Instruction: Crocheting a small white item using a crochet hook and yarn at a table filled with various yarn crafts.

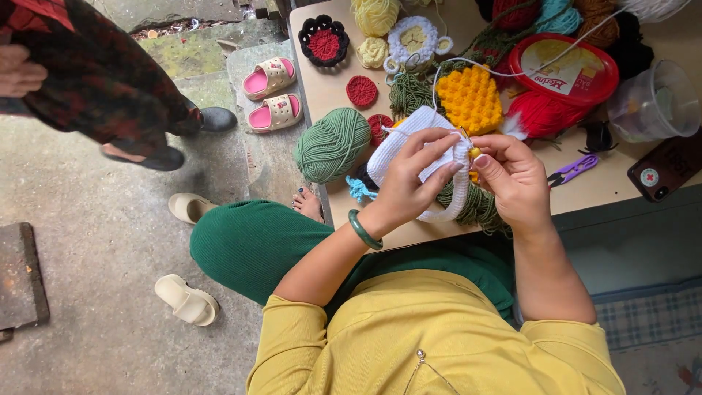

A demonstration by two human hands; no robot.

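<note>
My left hand pinches a white crocheted piece above the table's near edge. A green bangle sits on that wrist. My right hand holds a crochet hook with a yellow handle against the piece's right side. A white strand of yarn runs from the piece up across the table. Both hands touch the white piece.
On the tan table lie a green yarn ball, a yellow crocheted square, red yarn, a red-lidded tub, a clear cup, purple snips and a phone. Another person's shoes, pink slippers and cream slippers rest on the concrete floor.
</note>
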